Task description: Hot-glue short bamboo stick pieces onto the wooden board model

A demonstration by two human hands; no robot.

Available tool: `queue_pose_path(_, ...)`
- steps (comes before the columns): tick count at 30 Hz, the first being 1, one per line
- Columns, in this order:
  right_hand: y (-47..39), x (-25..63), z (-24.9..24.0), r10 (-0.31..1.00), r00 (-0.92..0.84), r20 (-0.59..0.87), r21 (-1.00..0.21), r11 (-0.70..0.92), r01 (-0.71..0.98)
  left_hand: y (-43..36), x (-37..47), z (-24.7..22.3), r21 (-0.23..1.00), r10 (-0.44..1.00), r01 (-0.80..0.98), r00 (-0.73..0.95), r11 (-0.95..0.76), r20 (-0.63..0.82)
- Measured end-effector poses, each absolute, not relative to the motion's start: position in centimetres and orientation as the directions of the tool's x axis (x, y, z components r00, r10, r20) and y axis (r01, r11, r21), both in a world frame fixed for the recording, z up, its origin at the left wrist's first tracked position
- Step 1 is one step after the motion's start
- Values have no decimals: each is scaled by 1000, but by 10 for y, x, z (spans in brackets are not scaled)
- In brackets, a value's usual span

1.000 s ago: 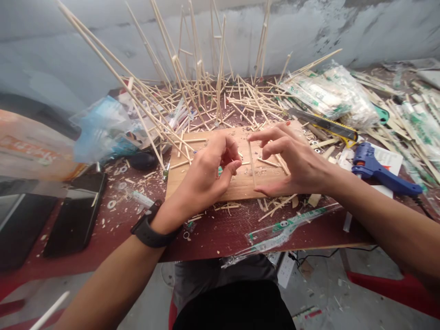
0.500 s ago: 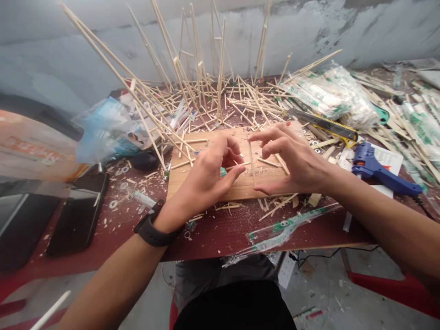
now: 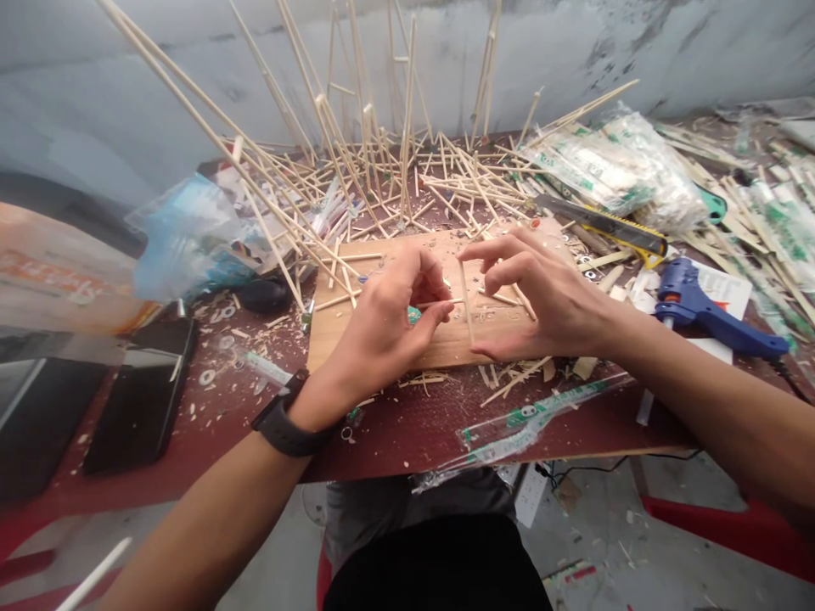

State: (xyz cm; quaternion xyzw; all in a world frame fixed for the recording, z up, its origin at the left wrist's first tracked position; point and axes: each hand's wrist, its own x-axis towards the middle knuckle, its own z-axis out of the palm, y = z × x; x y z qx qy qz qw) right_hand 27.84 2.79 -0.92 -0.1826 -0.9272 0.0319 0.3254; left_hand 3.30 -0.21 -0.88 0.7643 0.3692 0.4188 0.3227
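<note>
Above a wooden board (image 3: 331,331), my left hand (image 3: 398,318) pinches a short thin stick (image 3: 453,301) between thumb and fingers. The stick's right end reaches close to or against a second stick (image 3: 469,310); I cannot tell whether they touch. My right hand (image 3: 541,293) holds this second stick by its two ends, between the thumb below and the index finger above. More short sticks (image 3: 344,280) lie on the board to the left, and others lie partly behind my right hand. A black band circles my left wrist.
Tall stick frames (image 3: 407,127) and many loose sticks stand behind the board. A yellow-black cutter (image 3: 604,227), blue glue gun (image 3: 706,314) and plastic bags (image 3: 611,165) lie right. A phone (image 3: 140,399) and black mouse (image 3: 264,295) lie left.
My left hand's fingers have closed a little more on the short stick. The view has shifted slightly. My right hand holds its stick as before.
</note>
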Motion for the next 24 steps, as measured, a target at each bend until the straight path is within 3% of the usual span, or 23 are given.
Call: queue_pose_path(24, 30, 284, -10, 411, -694, 592, -233, 911, 340, 1, 30, -10, 777, 828, 319, 356, -543, 433)
